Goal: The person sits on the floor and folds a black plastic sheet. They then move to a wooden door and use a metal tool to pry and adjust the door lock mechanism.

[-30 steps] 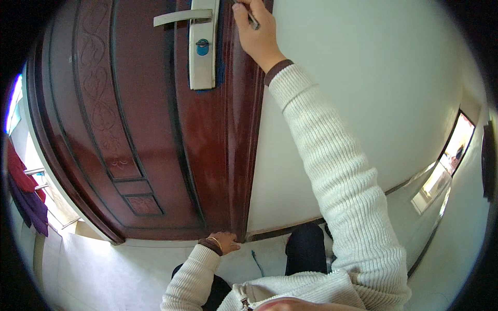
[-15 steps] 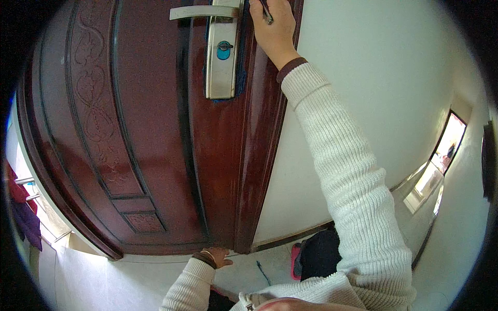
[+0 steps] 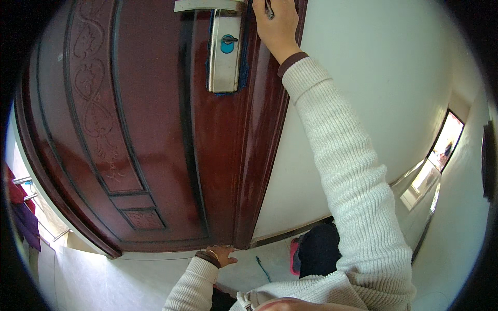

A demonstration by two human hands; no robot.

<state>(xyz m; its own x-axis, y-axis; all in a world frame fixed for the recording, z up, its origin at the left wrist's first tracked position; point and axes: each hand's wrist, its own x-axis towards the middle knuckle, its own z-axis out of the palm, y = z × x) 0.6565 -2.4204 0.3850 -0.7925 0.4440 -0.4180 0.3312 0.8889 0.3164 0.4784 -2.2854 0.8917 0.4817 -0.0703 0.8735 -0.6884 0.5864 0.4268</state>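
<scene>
At the top edge, my right hand (image 3: 278, 26) is closed around a slim dark tool with a metal end (image 3: 269, 9), its kind unclear; my fingertips are cut off by the frame. It is beside the silver lock plate (image 3: 224, 65) on a dark red-brown door (image 3: 150, 103), over the frame side. The plate carries a lever handle (image 3: 208, 5) and a small key knob on a blue round (image 3: 228, 41). Low down, my left hand (image 3: 224, 255) hangs near the foot of the door, fingers loosely apart, holding nothing I can see.
A pale wall (image 3: 363, 67) borders the door on the right. On the light floor (image 3: 140, 280) lies a thin dark strip (image 3: 263, 268). A red-edged slipper (image 3: 294, 256) shows beside my dark trouser leg. Red and purple cloth (image 3: 23, 217) hangs at the far left.
The door and lock plate sit slightly higher in the picture, with more of the handle cut off. My right hand stays by the plate with the tool; my left hand shifts slightly right.
</scene>
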